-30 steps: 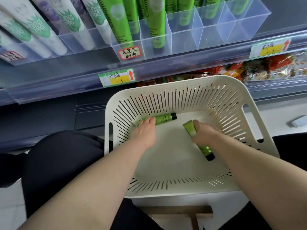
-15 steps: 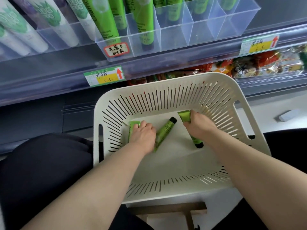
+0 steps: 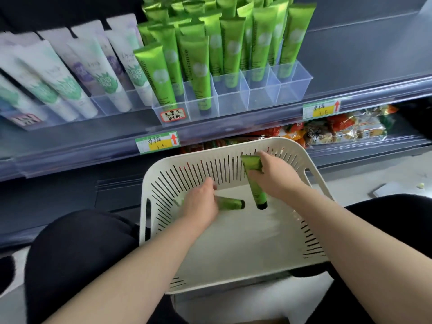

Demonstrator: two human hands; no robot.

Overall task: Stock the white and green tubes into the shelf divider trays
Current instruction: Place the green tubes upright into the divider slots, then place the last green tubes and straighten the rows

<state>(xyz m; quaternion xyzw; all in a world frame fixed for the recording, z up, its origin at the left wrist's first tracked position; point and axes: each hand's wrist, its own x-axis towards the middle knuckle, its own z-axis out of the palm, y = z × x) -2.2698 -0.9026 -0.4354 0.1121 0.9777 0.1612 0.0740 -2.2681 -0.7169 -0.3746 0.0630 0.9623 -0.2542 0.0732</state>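
A white slotted basket (image 3: 313,183) rests on my lap below the shelf. My right hand (image 3: 274,177) grips a green tube (image 3: 256,188) held upright, black cap down, just above the basket floor. My left hand (image 3: 201,204) holds a second green tube (image 3: 230,204) lying flat with its black cap pointing right. On the shelf above, a clear divider tray (image 3: 236,99) holds several upright green tubes (image 3: 198,66); its front right compartments are bare. To its left, white tubes (image 3: 70,85) lean in another clear tray (image 3: 112,106).
Price labels (image 3: 157,142) are clipped along the shelf's front rail. Snack packets (image 3: 339,129) lie on the lower shelf behind the basket. My dark-clothed knees flank the basket on both sides.
My right hand has raised its tube toward the basket's far wall. The left-hand tube has swung to lie flat, cap right. The view has tilted up, showing more of the shelf.
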